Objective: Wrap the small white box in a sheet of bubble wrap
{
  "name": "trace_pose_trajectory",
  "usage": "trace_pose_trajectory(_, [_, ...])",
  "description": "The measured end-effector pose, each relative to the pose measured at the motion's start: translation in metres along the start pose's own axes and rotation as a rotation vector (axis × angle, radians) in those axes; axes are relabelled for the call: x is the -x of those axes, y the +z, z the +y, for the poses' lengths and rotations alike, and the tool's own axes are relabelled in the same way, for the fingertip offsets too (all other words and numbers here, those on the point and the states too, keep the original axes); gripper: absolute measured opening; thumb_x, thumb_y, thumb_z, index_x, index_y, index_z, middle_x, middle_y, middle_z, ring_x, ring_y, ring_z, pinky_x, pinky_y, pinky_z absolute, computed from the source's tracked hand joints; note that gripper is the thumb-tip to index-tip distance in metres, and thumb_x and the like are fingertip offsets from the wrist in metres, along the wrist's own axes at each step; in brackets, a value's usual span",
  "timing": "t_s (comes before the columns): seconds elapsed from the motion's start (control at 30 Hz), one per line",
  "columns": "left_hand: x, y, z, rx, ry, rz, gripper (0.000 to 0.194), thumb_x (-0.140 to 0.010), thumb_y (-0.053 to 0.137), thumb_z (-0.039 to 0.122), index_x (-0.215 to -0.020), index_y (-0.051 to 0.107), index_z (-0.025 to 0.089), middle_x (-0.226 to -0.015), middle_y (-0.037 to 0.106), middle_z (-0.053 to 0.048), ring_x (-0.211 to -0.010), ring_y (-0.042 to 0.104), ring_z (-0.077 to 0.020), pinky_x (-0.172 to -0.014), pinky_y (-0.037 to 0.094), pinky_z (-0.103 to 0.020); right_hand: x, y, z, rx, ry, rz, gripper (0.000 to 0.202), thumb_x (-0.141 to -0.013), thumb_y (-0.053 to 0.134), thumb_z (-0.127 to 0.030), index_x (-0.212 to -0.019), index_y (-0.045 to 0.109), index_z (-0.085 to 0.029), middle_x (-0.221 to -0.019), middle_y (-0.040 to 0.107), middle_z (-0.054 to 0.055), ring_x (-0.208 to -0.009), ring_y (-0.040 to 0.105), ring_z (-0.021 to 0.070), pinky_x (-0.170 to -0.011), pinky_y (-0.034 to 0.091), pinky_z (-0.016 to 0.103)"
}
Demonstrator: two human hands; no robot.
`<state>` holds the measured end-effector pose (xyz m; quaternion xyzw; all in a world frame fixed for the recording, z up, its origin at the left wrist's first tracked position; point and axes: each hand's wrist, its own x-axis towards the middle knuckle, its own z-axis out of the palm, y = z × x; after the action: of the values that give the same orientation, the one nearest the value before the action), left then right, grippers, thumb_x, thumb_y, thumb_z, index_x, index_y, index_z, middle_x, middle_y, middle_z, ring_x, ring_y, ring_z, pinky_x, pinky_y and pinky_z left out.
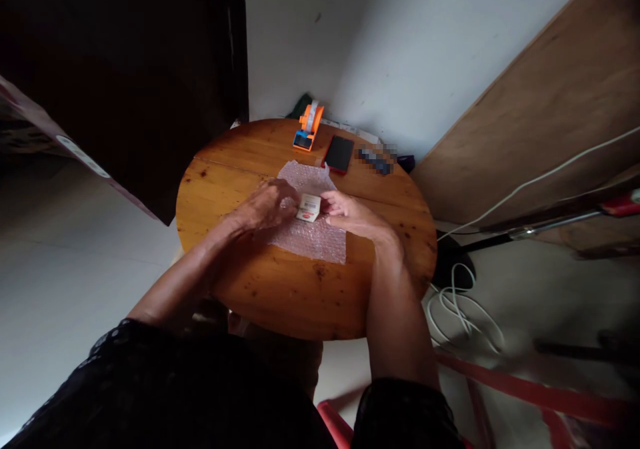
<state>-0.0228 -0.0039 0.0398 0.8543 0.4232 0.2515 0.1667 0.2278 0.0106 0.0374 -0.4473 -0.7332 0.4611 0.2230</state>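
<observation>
Black clothing (200,389), half-curled hands (270,204) (350,214) flanking a small box (309,208), grip unclear, bubble wrap (320,241), round wooden table (300,296), pale wall (400,56)

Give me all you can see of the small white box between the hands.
The small white box looks like thin card, with dark print and what appears to be a barcode on its upper part and a red mark lower down. It seems closed. It lies slightly turned on a sheet of clear, pinkish bubble wrap. The left hand is at its left side and the right hand at its right; whether either touches it is unclear.
</observation>
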Motion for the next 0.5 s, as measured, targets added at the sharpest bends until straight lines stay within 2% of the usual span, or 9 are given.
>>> trace_pose_trajectory(0.1, [0.018, -0.008, 0.022, -0.162, 0.113, -0.183, 0.018, -0.083, 0.07, 0.03, -0.098, 0.072, 0.02, -0.104, 0.069, -0.007, -0.106, 0.06, -0.0251, -0.102, 0.042, -0.04, -0.004, 0.0, 0.006, 0.046, -0.006, 0.067, 0.037, -0.07, 0.056, -0.005, -0.102, 0.064, -0.021, -0.1, 0.072, 0.004, -0.09, 0.068, 0.0195, -0.086, 0.057, 0.037])
trace_pose_trajectory(0.17, [0.032, -0.008, 0.033, -0.279, 0.109, -0.221, 0.02, -0.084, 0.069, 0.03, -0.1, 0.07, 0.019, -0.109, 0.067, -0.01, -0.111, 0.056, -0.0281, -0.104, 0.039, -0.044, -0.006, 0.0, 0.009, 0.084, -0.023, 0.103, 0.034, -0.071, 0.057, -0.005, -0.1, 0.065, -0.021, -0.098, 0.072, 0.003, -0.087, 0.067, 0.0186, -0.084, 0.056, 0.035])
trace_pose_trajectory(0.33, [0.055, 0.007, 0.039, -0.445, 0.067, -0.259, 0.014, -0.09, 0.056, 0.021, -0.093, 0.07, 0.018, -0.108, 0.066, -0.011, -0.11, 0.052, -0.028, -0.108, 0.033, -0.046, -0.009, 0.001, 0.01, 0.091, -0.029, 0.122, 0.027, -0.076, 0.058, -0.009, -0.099, 0.067, -0.021, -0.094, 0.072, 0.002, -0.083, 0.066, 0.0173, -0.076, 0.052, 0.031])
trace_pose_trajectory(0.5, [0.054, 0.02, 0.041, -0.422, 0.112, -0.199, 0.023, -0.088, 0.051, 0.014, -0.1, 0.071, 0.018, -0.104, 0.069, -0.009, -0.108, 0.056, -0.0258, -0.11, 0.032, -0.045, -0.009, -0.001, 0.01, 0.091, -0.007, 0.118, 0.022, -0.081, 0.055, -0.01, -0.096, 0.068, -0.02, -0.09, 0.072, 0.001, -0.081, 0.065, 0.0163, -0.077, 0.05, 0.03])
